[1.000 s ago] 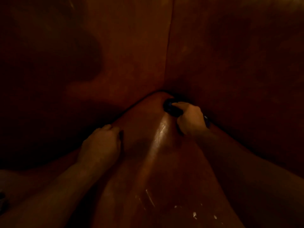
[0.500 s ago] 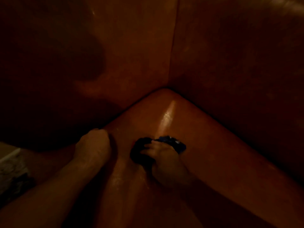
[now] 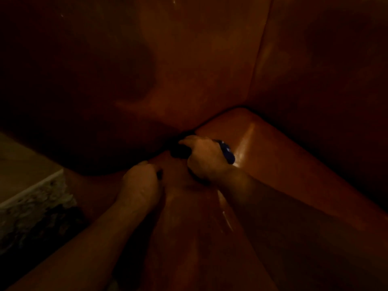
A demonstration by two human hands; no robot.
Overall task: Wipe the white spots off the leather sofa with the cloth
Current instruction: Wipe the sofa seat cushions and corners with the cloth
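The scene is very dim. A brown leather sofa seat cushion (image 3: 273,156) fills the middle, with its back cushions (image 3: 189,59) behind. My right hand (image 3: 204,158) grips a dark blue cloth (image 3: 227,153) and presses it at the crease along the cushion's left back edge. My left hand (image 3: 141,183) rests on the seat's left side with its fingers curled; I cannot make out anything in it. No white spots show in this view.
A vertical seam (image 3: 260,59) divides the back cushions. A wet shine (image 3: 241,148) runs down the seat ridge. At the lower left lie a pale floor (image 3: 19,164) and a patterned rug (image 3: 37,211).
My right hand has carried the cloth from the middle of the seat up and left to the crease at the back edge. The view has shifted right, showing more floor and rug.
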